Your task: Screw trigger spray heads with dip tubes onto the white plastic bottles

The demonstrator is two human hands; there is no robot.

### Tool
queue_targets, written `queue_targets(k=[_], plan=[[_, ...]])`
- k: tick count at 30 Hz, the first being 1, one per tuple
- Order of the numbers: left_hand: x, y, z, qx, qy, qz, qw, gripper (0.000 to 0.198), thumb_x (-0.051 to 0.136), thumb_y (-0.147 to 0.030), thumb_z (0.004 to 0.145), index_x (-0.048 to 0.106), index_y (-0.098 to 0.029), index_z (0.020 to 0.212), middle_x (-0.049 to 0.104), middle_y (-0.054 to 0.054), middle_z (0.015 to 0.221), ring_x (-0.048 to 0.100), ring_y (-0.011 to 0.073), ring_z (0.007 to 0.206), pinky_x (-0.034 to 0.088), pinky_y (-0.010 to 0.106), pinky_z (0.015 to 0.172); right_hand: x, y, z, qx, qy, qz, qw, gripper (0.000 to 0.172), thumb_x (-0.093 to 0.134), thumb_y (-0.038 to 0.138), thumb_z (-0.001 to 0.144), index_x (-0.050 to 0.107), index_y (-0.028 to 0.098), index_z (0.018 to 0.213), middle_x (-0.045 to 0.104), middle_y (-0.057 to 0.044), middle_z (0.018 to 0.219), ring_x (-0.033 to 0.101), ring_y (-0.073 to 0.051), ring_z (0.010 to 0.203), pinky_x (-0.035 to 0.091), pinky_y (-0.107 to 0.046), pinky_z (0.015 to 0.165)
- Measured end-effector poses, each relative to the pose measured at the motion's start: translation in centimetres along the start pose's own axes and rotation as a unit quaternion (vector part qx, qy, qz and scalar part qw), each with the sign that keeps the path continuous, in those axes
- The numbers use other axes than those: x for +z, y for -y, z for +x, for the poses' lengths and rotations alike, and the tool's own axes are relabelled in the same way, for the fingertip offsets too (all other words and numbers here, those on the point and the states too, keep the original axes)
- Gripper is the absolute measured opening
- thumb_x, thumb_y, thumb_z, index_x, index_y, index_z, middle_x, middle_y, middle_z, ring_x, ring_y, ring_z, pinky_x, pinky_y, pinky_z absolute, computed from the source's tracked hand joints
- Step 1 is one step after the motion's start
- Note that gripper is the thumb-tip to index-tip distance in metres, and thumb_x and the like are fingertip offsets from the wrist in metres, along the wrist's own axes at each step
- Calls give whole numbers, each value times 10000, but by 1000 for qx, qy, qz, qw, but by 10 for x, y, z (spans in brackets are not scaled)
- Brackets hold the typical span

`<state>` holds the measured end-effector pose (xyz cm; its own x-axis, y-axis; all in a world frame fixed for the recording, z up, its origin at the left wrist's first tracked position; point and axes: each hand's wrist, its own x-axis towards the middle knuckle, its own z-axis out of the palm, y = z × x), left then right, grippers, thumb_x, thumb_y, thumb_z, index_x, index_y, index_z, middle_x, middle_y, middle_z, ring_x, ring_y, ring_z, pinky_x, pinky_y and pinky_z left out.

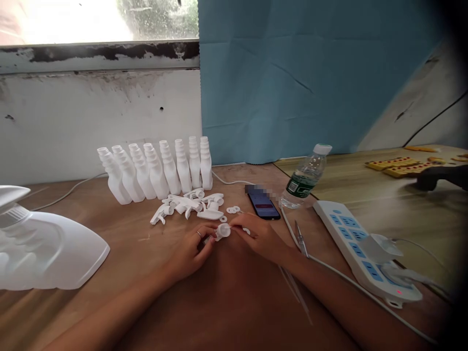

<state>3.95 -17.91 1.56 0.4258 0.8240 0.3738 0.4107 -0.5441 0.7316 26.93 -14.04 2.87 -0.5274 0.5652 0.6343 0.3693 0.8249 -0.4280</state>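
Near the middle of the tabletop [131, 248], a white spray head [223, 230] sits between the person's two hands, its round collar turned up toward the viewer. The left hand [195, 246] grasps it from the side, thumb and fingers closed about its body, apparently to steady it and leave the collar accessible. The right hand [261, 236] has its fingertips drawn together at the collar's right edge; whether they pinch a small part cannot be told.

Flat white rings [233, 210] lie just beyond the hands, probably for easy reach. Behind them, loose spray heads [183, 204] form a heap before a row of eight capless white bottles [164, 170], lined up perhaps to save working space. A larger white bottle [62, 248] lies at left. To the right, apart from the white parts, are a phone [263, 202], a clear water bottle [305, 180], a slim pointed tool [301, 240] and a power strip [347, 239].
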Motion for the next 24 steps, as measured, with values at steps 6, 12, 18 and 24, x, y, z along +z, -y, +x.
queue_targets(k=[6, 12, 18, 24], plan=[[0, 3, 1, -81, -6, -33, 996, 203, 389, -259, 968, 564, -207, 1057, 665, 33, 989, 618, 157, 836, 509, 269, 718, 3, 2, -2, -61, 51, -46, 996, 187, 492, 135, 957, 627, 214, 1061, 685, -64, 940, 613, -195, 862, 480, -351, 786], [-1, -4, -2, -35, 20, 21, 999, 253, 373, -186, 941, 547, -224, 1121, 667, 23, 982, 619, 155, 817, 496, 283, 747, -1, 8, -1, -87, 13, -49, 995, 195, 506, 102, 935, 620, 208, 1053, 681, -60, 903, 601, -185, 813, 476, -344, 751], [-2, -10, -2, -26, 27, 45, 998, 263, 347, -181, 942, 527, -221, 1130, 663, 17, 894, 610, 154, 721, 503, 289, 705, -4, 8, 0, -115, 45, -65, 990, 214, 485, 81, 914, 612, 197, 1041, 660, -76, 903, 580, -191, 801, 479, -355, 744], [-3, -9, -2, 29, 35, 45, 998, 351, 359, -109, 920, 507, -241, 1209, 663, 41, 1085, 646, 164, 937, 529, 298, 843, -10, 7, -1, -99, 95, -44, 990, 262, 486, 94, 901, 596, 207, 1110, 634, -95, 1012, 584, -202, 891, 493, -367, 794]])
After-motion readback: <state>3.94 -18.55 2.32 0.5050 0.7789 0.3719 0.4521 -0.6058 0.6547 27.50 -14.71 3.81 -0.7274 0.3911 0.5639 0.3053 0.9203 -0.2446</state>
